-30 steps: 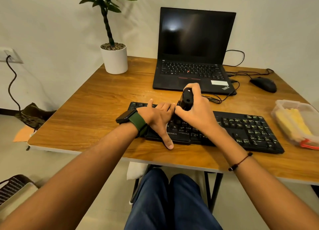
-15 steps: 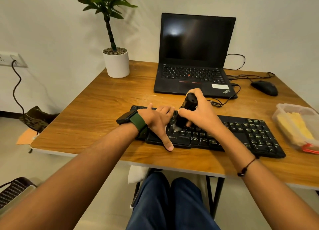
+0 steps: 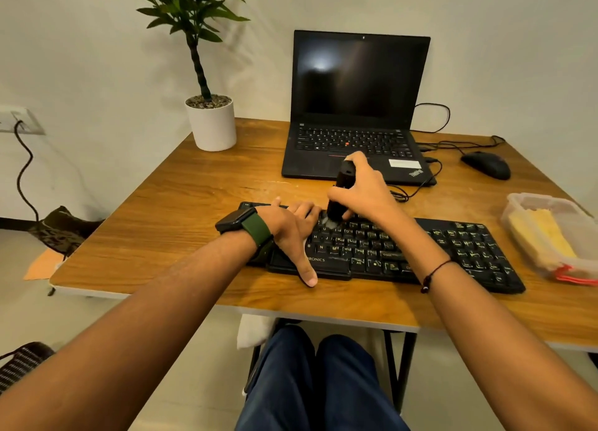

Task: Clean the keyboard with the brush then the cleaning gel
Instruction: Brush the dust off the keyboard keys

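A black keyboard (image 3: 446, 252) lies along the front of the wooden table (image 3: 181, 210). My right hand (image 3: 362, 194) grips a black brush (image 3: 339, 194) upright, its pale bristle end touching the upper key rows left of the middle. My left hand (image 3: 291, 233) rests flat on the keyboard's left part, thumb stretched down over its front edge. At the right edge of the table stands a clear plastic box (image 3: 517, 210) with yellow cleaning gel (image 3: 543, 236) inside.
An open black laptop (image 3: 356, 107) stands behind the keyboard, cables and a black mouse (image 3: 487, 164) to its right. A potted plant (image 3: 212, 123) stands at the back left corner. My knees are under the table's front edge.
The brush has tipped more upright and swept slightly left over the upper keys with my right hand. My left hand has stayed on the keyboard. The camera view has tilted slightly.
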